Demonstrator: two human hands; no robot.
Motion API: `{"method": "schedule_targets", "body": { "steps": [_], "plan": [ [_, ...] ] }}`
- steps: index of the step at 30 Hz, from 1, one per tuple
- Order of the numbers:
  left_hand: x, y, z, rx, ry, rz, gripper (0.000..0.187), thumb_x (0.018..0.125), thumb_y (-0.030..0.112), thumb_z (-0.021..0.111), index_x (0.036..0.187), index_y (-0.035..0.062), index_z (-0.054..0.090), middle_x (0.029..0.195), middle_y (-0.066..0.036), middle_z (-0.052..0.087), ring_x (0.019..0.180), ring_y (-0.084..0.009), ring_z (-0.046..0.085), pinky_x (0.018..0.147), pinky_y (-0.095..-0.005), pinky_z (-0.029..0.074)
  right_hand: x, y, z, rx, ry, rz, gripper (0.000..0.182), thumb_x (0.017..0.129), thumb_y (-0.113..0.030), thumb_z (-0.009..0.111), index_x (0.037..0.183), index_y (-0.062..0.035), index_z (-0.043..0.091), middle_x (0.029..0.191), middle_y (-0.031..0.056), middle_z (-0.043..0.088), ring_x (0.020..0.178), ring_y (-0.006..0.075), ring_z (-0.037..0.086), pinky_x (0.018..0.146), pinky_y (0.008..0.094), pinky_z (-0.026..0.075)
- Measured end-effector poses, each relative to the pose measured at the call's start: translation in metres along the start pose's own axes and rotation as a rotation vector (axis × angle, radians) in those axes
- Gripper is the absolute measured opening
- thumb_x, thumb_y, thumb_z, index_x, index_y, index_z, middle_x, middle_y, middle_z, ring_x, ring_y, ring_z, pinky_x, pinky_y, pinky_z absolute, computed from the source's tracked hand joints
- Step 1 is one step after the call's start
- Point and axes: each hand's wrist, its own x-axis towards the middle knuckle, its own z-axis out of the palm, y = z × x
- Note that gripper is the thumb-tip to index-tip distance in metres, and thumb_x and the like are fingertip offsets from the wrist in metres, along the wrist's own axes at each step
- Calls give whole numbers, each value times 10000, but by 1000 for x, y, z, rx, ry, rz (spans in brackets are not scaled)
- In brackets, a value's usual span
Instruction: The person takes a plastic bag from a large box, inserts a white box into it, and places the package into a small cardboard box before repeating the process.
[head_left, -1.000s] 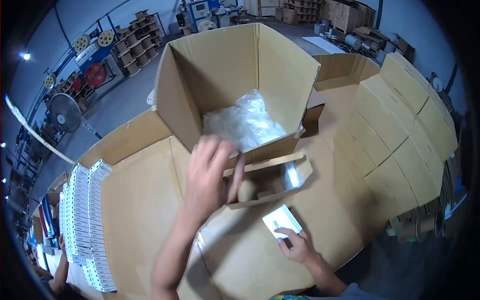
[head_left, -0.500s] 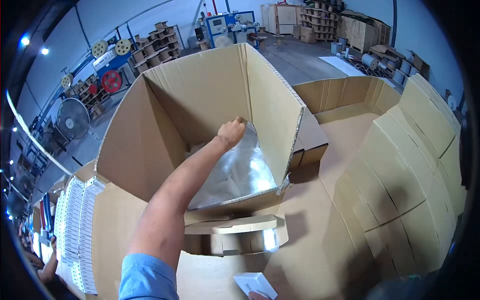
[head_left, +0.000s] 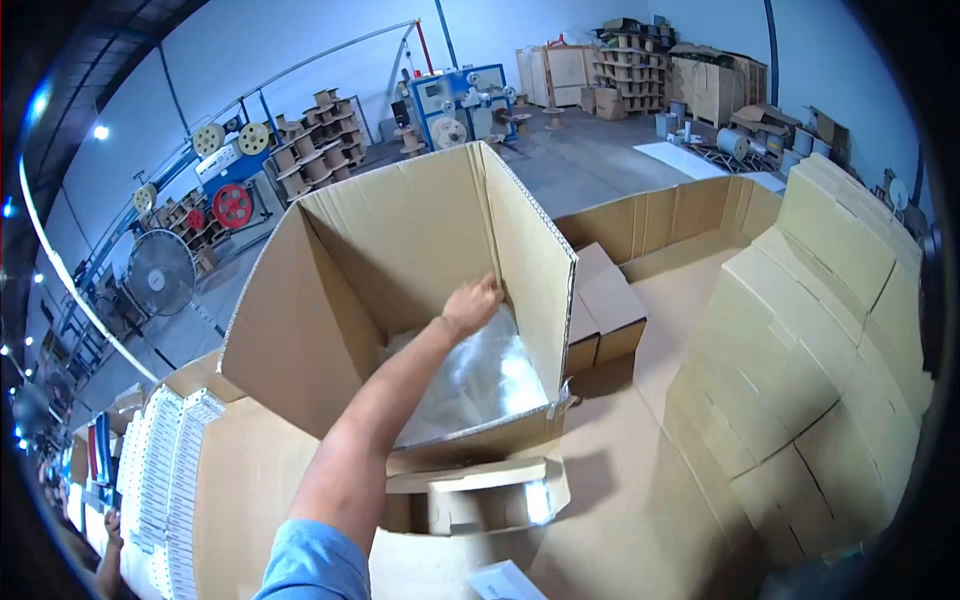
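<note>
A tall open cardboard box (head_left: 400,220) stands in the middle, with clear plastic film (head_left: 470,385) inside it. My left hand (head_left: 472,307) is inside the box near its right wall, fingers closed in a pinch at the upper edge of the film; what lies between the fingertips is too small to make out. Below the box is a small open carton (head_left: 465,478) with its flaps apart. A small white box (head_left: 505,580) shows at the bottom edge. My right hand is out of view.
Flat-topped brown cartons (head_left: 790,370) are stacked at the right. White boxes (head_left: 165,480) stand in rows at the left, with another person's hand (head_left: 113,528) beside them. A closed carton (head_left: 605,310) touches the big box's right side. Machines and a fan (head_left: 158,278) are behind.
The view has tilted up, so the big box sits lower. The white box has dropped towards the bottom edge, and my right hand's fingertips have left the view. My left hand stays inside the box.
</note>
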Motion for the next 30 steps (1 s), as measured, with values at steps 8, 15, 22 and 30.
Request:
{"method": "schedule_targets", "body": {
  "steps": [8,15,22,30],
  "plan": [
    [-66,21,-164,-715,306,-381,175,867,147,767,938,1,699,852,-156,739,747,-233,705,717,-354,542,-7,8,20,67,39,-110,215,819,46,665,928,-107,769,848,135,733,757,285,725,643,342,587],
    [-263,142,-252,-1195,534,-528,173,947,143,730,1031,11,658,820,-8,649,714,-63,577,639,-230,472,8,-31,-14,123,211,30,193,803,-66,705,989,-36,744,906,139,730,916,301,713,851,387,549],
    [-408,218,-241,-1380,351,-667,212,901,167,786,997,15,674,849,-12,651,774,-67,582,667,-233,481,65,-121,-29,217,26,40,463,726,-209,895,1121,-50,714,1041,160,700,939,272,678,830,365,549],
    [-489,209,-212,-1759,339,-738,245,994,230,683,1085,23,589,907,52,519,734,-20,455,599,-194,397,21,-105,29,403,-124,282,219,940,-204,740,896,10,732,836,83,646,728,124,546,617,276,434]
  ]
}}
